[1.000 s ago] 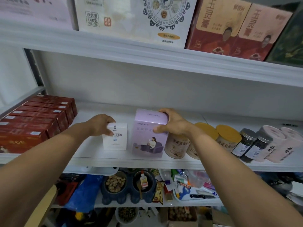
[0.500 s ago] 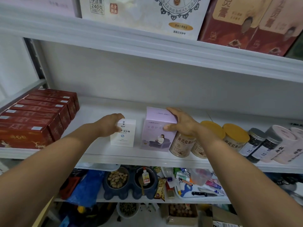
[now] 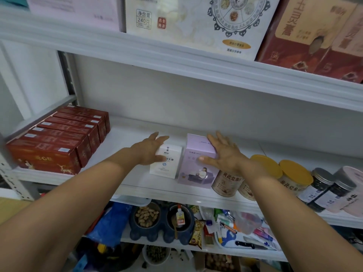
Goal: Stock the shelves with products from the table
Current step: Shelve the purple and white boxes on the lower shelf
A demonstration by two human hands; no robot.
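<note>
My left hand (image 3: 151,152) is spread open, fingers straight, resting against the left side of the small white box (image 3: 167,163) without gripping it. My right hand (image 3: 224,154) is open too, fingers fanned over the right top edge of the purple box (image 3: 196,165), thumb on its front. Both boxes stand upright, just beside each other, near the front of the middle shelf (image 3: 127,138), between the red cartons (image 3: 59,142) on the left and the yellow-lidded tins (image 3: 229,181) on the right.

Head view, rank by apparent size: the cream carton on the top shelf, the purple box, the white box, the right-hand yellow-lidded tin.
1. cream carton, though cropped by the frame
2. purple box
3. white box and yellow-lidded tin look alike; not ranked
</note>
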